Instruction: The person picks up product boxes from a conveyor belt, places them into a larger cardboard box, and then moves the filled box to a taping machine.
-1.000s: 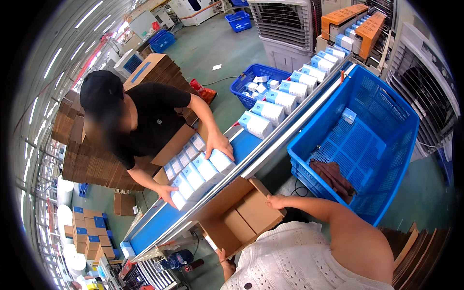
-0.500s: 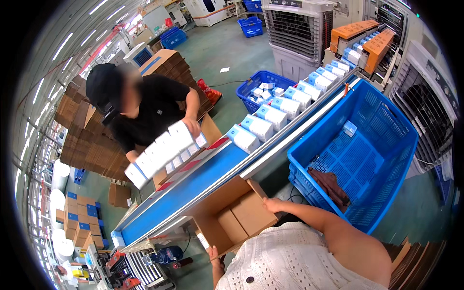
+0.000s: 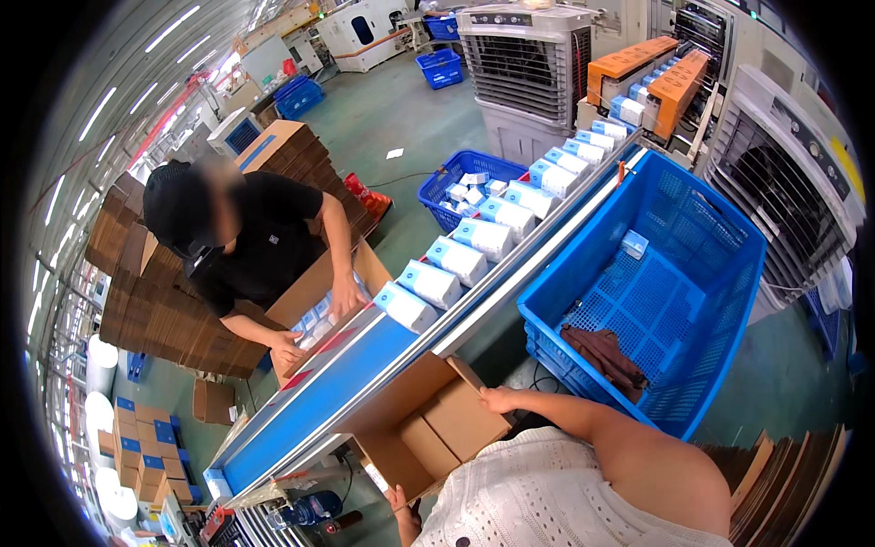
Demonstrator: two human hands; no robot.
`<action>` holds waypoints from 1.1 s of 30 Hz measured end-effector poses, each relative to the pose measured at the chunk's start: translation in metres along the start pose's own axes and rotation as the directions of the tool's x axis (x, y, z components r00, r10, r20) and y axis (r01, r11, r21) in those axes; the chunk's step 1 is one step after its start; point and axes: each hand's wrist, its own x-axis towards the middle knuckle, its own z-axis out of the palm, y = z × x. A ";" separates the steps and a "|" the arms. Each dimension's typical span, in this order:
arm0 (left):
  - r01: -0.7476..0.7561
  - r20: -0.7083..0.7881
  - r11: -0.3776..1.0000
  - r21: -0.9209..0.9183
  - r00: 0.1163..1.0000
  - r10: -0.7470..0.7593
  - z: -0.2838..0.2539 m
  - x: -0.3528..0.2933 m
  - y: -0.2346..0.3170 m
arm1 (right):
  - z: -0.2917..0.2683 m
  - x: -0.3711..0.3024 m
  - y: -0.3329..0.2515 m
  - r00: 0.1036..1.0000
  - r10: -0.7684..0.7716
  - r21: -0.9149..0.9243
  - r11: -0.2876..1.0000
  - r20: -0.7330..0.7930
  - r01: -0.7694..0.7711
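Cardboard carton (image 3: 427,432) between both hands (image 3: 496,399)

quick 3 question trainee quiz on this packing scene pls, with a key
1. Fill in the blank: a row of white-and-blue cartons sits on the blue ____.
2. True or false: the open cardboard box, held by the left hand and right hand, is packed full.
3. Which item lies in the large blue plastic crate? (a) a hammer (b) a crumpled brown cloth (c) a white paper roll

Key: 1. conveyor belt; 2. false, its visible inside is bare; 3. b
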 end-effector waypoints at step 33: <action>0.017 -0.004 1.000 0.005 1.000 -0.017 0.026 -0.010 0.003 | -0.019 -0.004 0.019 0.999 -0.016 -0.008 1.000 -0.038 0.015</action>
